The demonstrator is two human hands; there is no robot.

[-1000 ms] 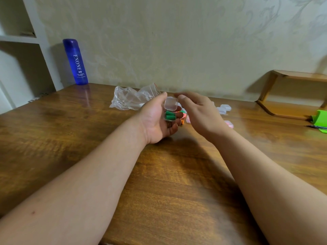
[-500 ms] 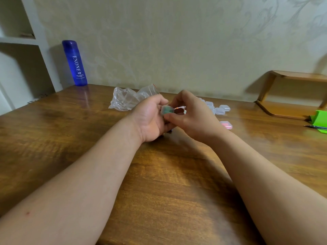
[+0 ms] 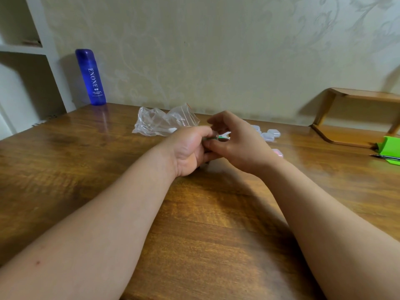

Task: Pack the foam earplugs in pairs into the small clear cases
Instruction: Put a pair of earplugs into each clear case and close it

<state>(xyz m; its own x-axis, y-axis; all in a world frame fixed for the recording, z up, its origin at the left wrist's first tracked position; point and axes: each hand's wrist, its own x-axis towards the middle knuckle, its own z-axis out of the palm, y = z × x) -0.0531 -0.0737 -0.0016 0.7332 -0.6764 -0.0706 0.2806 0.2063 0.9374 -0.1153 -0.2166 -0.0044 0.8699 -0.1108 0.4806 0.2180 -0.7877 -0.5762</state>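
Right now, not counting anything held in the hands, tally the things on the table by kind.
Blue bottle: 1
Plastic bag: 1
Clear cases, in view: 3
Pink case: 1
Green stand: 1
Pen: 1
Wooden shelf: 1
Total: 9

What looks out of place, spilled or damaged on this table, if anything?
Nothing stands out. The plastic bag lies crumpled behind the left hand, the blue bottle stands upright, and the other clear cases sit together.

A glossy wooden worktop (image 3: 86,169) is meeting a pale patterned wall (image 3: 216,50). White shelves (image 3: 19,48) are standing left, a wooden riser (image 3: 357,96) sitting right.
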